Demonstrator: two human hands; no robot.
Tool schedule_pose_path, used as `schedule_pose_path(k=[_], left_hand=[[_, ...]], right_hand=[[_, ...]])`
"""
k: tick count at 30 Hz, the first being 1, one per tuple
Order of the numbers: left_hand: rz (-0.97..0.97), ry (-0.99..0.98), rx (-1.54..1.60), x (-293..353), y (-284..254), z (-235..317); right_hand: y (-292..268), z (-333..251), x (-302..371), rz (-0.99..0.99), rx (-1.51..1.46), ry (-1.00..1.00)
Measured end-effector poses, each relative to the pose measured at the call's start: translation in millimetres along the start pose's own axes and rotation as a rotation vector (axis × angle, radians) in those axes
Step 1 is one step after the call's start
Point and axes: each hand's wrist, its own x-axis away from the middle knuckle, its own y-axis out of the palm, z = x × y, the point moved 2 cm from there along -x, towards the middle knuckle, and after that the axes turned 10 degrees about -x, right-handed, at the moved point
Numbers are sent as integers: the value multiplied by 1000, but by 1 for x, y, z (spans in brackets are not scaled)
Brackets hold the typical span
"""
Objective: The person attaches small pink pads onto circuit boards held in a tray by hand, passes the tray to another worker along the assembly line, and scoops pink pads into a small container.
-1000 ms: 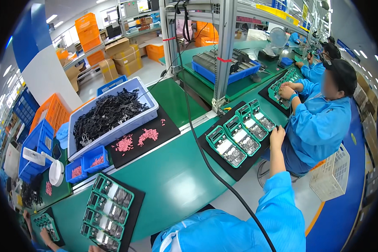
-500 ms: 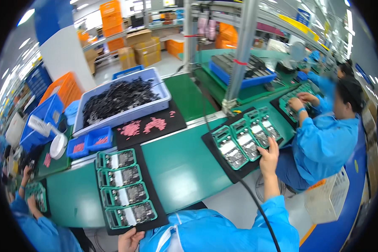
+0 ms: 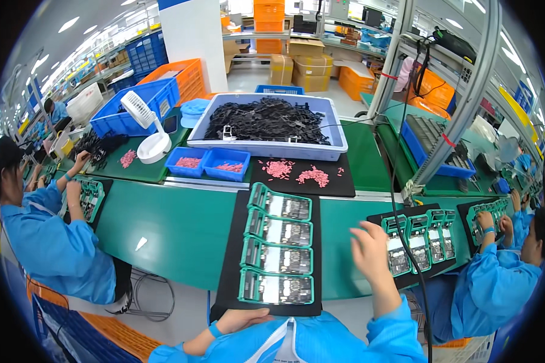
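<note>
In front of me lies a black mat [image 3: 227, 284] carrying several green frames with circuit boards [image 3: 277, 256], lined up from near to far. My left hand [image 3: 245, 319] rests at the mat's near edge, its fingers stretched out to the right along it. Raised over the bench between this mat and another, my right hand [image 3: 369, 249] has its fingers apart and slightly bent, with nothing visible in it. Just right of that hand, the second black mat [image 3: 378, 216] bears more green frames with circuit boards [image 3: 419, 244].
Beyond the mat, a pale blue bin [image 3: 266, 151] holds black parts. Pink pieces [image 3: 312, 176] lie on a dark pad and in two small blue trays [image 3: 207, 162]. A black cable [image 3: 399, 199] hangs at right. Blue-clad co-workers [image 3: 60, 233] sit on both sides.
My view has turned left, so the near mat is now central. My right hand has left the boards on the right-hand mat. My left hand stays by the near mat's front edge.
</note>
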Motion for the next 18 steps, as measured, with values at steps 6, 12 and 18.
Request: schedule_pose_path(k=[6, 12, 18], left_hand=[[-321, 276, -368, -17, -19, 1], [-54, 90, -731, 37, -123, 35], [213, 675, -1142, 139, -48, 184]], right_hand=[[115, 42, -110, -260, -325, 182], [188, 68, -155, -382, -180, 181], [209, 70, -166, -401, -24, -92]])
